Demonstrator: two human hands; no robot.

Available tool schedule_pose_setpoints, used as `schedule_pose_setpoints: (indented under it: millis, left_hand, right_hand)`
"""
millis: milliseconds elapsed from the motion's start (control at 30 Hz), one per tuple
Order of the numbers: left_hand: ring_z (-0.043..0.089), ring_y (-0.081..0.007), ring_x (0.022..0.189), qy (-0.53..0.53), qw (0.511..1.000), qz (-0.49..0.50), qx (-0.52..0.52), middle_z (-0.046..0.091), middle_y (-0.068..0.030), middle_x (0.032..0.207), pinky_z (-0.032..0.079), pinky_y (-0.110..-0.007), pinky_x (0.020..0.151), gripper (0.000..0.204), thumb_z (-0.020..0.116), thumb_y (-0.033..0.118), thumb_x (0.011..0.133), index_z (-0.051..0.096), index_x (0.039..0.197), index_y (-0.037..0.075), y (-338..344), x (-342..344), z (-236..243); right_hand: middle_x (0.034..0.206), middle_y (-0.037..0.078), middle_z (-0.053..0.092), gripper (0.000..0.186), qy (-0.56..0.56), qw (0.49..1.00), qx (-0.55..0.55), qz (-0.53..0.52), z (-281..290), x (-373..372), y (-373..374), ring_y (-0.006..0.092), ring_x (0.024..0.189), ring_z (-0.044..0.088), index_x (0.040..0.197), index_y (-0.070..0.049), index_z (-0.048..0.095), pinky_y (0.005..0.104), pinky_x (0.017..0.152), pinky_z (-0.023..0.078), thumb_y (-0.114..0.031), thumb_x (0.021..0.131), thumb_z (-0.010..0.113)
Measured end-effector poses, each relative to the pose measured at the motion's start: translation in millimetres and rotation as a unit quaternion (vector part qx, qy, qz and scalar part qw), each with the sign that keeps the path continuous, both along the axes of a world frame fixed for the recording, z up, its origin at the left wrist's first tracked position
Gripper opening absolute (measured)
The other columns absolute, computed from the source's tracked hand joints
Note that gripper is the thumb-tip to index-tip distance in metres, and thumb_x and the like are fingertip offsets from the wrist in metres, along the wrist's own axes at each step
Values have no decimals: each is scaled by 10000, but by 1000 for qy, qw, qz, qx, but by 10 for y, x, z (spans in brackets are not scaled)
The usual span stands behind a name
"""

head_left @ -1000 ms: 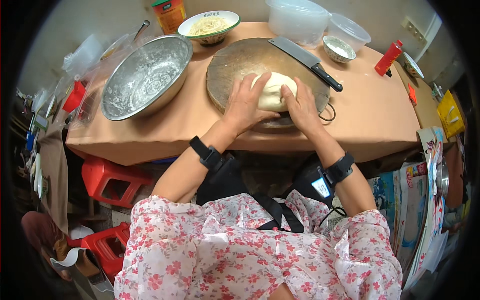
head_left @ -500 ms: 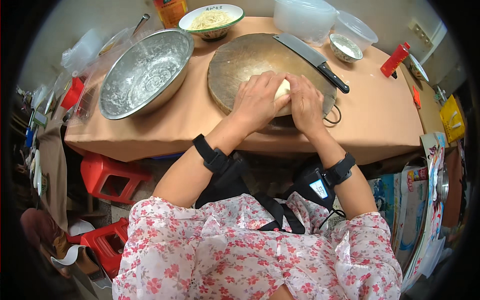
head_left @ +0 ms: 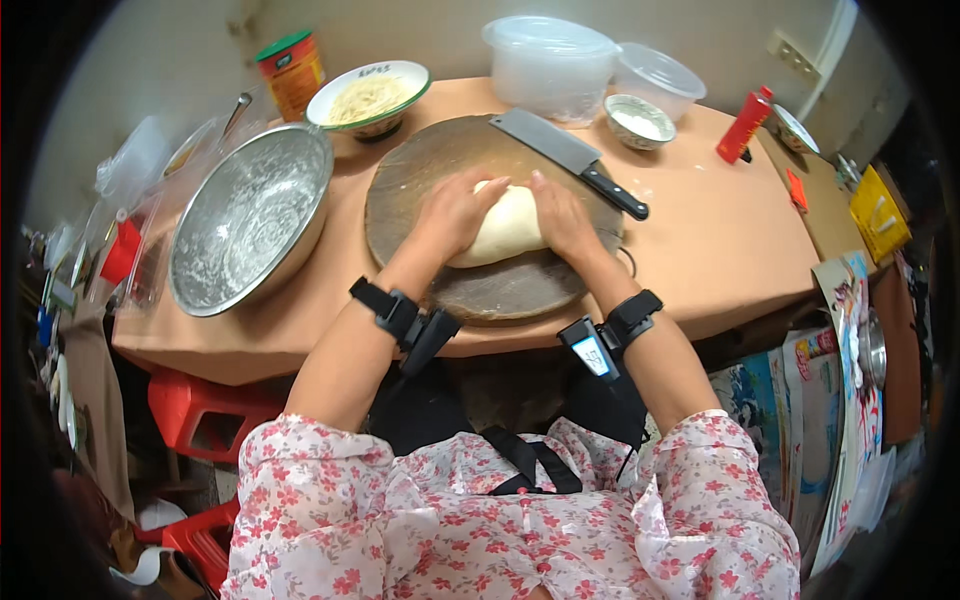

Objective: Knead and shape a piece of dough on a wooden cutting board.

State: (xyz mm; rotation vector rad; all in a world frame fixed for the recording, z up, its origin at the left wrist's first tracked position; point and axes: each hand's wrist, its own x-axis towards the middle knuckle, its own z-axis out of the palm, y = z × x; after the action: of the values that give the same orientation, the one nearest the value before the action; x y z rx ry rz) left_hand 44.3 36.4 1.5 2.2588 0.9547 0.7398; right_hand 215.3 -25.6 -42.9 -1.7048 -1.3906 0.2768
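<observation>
A smooth, pale lump of dough (head_left: 505, 232) lies on a thick round wooden chopping board (head_left: 420, 170). My left hand (head_left: 452, 214) grips its left side, the fingers curled over the far edge. From the right, my right hand (head_left: 566, 217) presses against the dough, thumb and fingers around that end. Between the two hands the dough's middle shows; its ends are partly hidden under my palms. Behind my right hand, a cleaver (head_left: 550, 142) with a black handle rests across the board's far right edge, the handle reaching past the rim.
Left of the board stands a floury metal bowl (head_left: 322, 180). Farther back are a green-rimmed bowl of noodles (head_left: 368, 98), a canister (head_left: 291, 80), plastic tubs (head_left: 552, 70) and a small bowl of white powder (head_left: 642, 124). A red bottle (head_left: 745, 125) stands at the right.
My hands have moved apart and the dough between them now shows much more. The view has shifted, so the whole table appears farther left and lower.
</observation>
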Motion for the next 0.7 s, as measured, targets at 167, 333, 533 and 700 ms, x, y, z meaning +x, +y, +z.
schedule_pose_setpoints:
  millis: [167,333,533,700]
  left_hand:
    - [522,-394,1135,-91,990,17,104,557,-217,1237,418,-464,964,559,657,412,860,549,1284,64,-467,-211,-254]
    - [426,-399,1206,-84,971,21,223,396,-177,1389,389,-488,1012,839,864,281,639,469,1357,100,-873,-371,-336]
    - [467,-363,1155,-41,950,-17,310,468,-140,1336,424,-456,944,774,856,253,588,546,1285,119,-1013,-443,-72]
    - [486,-346,1101,37,923,-35,381,482,-104,1319,452,-438,844,734,826,276,582,565,1259,160,-1011,-326,160]
  right_hand:
    - [1088,238,613,440,-25,992,118,-35,-94,-249,-385,419,1023,567,1120,-11,610,486,909,426,-357,1017,358]
    - [1161,258,581,488,43,995,88,-17,-19,-476,-678,423,1107,525,1171,12,588,459,968,399,-414,992,431]
    - [1127,244,617,499,155,982,105,38,130,-633,-799,387,1072,568,1143,23,612,429,954,419,-420,981,449]
    - [1090,215,628,453,158,972,170,37,268,-710,-795,385,1030,585,1147,-22,613,440,901,443,-403,996,418]
